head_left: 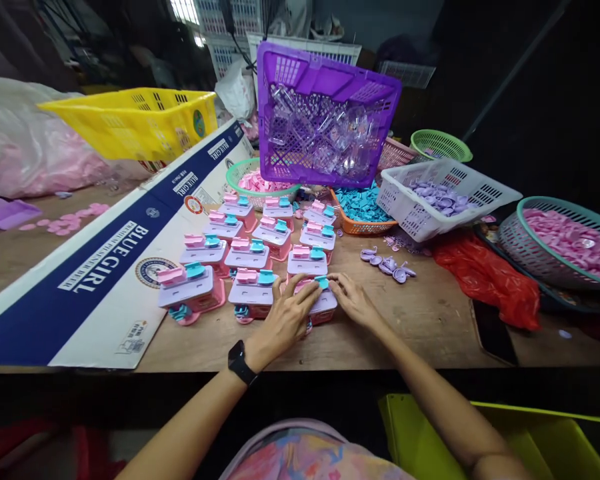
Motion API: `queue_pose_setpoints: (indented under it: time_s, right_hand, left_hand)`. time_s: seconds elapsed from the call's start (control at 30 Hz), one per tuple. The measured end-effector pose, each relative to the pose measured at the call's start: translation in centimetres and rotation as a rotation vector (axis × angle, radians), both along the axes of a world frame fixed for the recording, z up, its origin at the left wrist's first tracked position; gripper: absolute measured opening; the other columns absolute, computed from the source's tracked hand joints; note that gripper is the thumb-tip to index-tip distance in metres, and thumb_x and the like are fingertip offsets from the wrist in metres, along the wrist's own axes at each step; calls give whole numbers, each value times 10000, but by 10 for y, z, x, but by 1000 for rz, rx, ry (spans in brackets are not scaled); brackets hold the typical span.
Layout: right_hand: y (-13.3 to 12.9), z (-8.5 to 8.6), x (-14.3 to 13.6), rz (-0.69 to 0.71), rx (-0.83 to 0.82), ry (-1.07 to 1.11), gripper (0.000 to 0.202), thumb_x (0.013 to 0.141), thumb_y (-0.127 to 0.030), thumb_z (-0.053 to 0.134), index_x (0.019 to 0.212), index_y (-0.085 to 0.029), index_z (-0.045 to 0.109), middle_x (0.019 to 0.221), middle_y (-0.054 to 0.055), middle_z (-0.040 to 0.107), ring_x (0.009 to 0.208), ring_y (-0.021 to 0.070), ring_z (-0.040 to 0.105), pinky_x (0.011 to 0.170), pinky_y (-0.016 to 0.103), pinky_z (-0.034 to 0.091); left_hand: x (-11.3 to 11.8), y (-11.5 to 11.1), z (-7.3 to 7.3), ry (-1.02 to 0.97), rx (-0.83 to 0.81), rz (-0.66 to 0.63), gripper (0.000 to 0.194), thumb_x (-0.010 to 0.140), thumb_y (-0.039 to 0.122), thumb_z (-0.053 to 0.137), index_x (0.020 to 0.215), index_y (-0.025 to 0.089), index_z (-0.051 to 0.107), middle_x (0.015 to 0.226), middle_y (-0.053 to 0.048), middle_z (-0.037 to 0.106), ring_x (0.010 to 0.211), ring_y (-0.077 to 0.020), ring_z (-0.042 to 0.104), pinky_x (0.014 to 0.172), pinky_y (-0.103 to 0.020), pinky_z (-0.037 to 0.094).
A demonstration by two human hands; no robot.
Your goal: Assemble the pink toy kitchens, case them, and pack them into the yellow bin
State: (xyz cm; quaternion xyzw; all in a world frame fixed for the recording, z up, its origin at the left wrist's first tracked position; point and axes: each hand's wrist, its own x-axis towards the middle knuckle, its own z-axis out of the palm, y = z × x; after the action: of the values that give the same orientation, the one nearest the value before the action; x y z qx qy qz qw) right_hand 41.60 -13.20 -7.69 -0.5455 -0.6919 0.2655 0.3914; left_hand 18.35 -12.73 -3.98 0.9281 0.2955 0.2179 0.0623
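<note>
Several small pink plastic toys with flat lilac tops stand in rows on the wooden table, each carrying a pink piece and a teal piece on top. My left hand, with a black watch on the wrist, lies over the front right toy, its fingers bent across the pink piece. My right hand reaches the same toy from the right, its fingertips pressed at the teal piece. My fingers partly hide this toy. Just left of it stands another toy of the same kind.
Lilac cup-like pieces lie to the right. Behind stand a purple crate of clear parts, an orange basket and a white basket. A phone and red bag lie right; a printed cardboard sheet slants left.
</note>
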Motion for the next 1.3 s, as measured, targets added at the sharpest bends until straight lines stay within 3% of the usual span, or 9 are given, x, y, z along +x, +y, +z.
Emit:
queue_pose_setpoints:
  time_s: [0.17, 0.33, 0.47, 0.67, 0.77, 0.87, 1.0, 1.1, 1.3]
  right_hand:
    - [-39, -22, -25, -87, -143, 168, 382, 1045, -515, 499, 1330, -282, 602, 1293, 110, 697, 1155, 260, 694, 996, 422, 566]
    - [-42, -15, -27, -10, -183, 224, 375, 1045, -499, 513, 1312, -280, 660, 1195, 85, 745, 923, 224, 744, 834, 370, 608]
    - [-8, 1, 20, -32, -131, 78, 379, 1058, -457, 488, 1008, -209, 770, 917, 52, 776, 800, 209, 727, 725, 309, 565]
    - [60, 9, 125, -437, 21, -395, 273, 968, -145, 543, 1108, -124, 776, 1149, 153, 767, 1095, 263, 686, 1023, 397, 488]
    - [84, 3, 147, -472, 0, -596, 309, 977, -104, 502, 1107, -89, 782, 1169, 184, 756, 1186, 279, 641, 1129, 425, 394]
    - [101, 1, 141, -393, -110, -747, 288, 990, -165, 544, 1113, -92, 794, 1166, 193, 753, 1180, 284, 631, 1072, 380, 409]
    - [114, 8, 124, -298, -326, -876, 188, 889, -115, 633, 895, -88, 819, 951, 224, 776, 904, 288, 710, 767, 330, 466]
    - [119, 15, 121, -340, -291, -869, 174, 849, -116, 643, 772, -132, 799, 846, 199, 779, 803, 296, 727, 664, 331, 445]
    - [120, 62, 80, -175, -33, -206, 360, 831, -555, 737, 812, -198, 781, 837, 83, 794, 769, 261, 741, 694, 318, 537]
  left_hand:
    - [-19, -3, -14, -38, 53, -67, 651, 911, 21, 497, 1530, 223, 515, 1516, -115, 604, 1512, -300, 418, 1226, -587, 284]
    - [-21, -5, -12, -104, 113, -77, 649, 953, 42, 479, 1571, 236, 452, 1525, -124, 593, 1519, -292, 430, 1261, -594, 260]
    - [-24, -9, -12, -218, 202, -7, 742, 952, 28, 535, 1616, 311, 369, 1514, -121, 590, 1467, -295, 484, 1223, -567, 343]
    - [-45, -22, -33, -288, 247, 160, 846, 902, 18, 639, 1617, 388, 379, 1429, -132, 586, 1312, -343, 550, 1080, -555, 456]
    - [-52, -25, -42, -266, 246, 200, 880, 887, 7, 651, 1620, 404, 370, 1416, -137, 571, 1277, -356, 546, 1066, -572, 452]
    - [-52, -26, -41, -257, 227, 214, 899, 878, -19, 642, 1620, 405, 364, 1420, -134, 567, 1285, -345, 538, 1081, -569, 447]
    - [-49, -28, -32, -278, 218, 180, 786, 892, -48, 600, 1566, 324, 441, 1416, -141, 589, 1324, -308, 524, 1095, -523, 455]
    - [-51, -24, -23, -326, 256, 181, 655, 899, -55, 577, 1479, 247, 533, 1405, -144, 614, 1325, -293, 528, 1109, -512, 440]
    - [-67, 4, 11, -475, 285, 244, 593, 895, -63, 552, 1404, 238, 589, 1368, -119, 638, 1312, -265, 546, 1084, -468, 474]
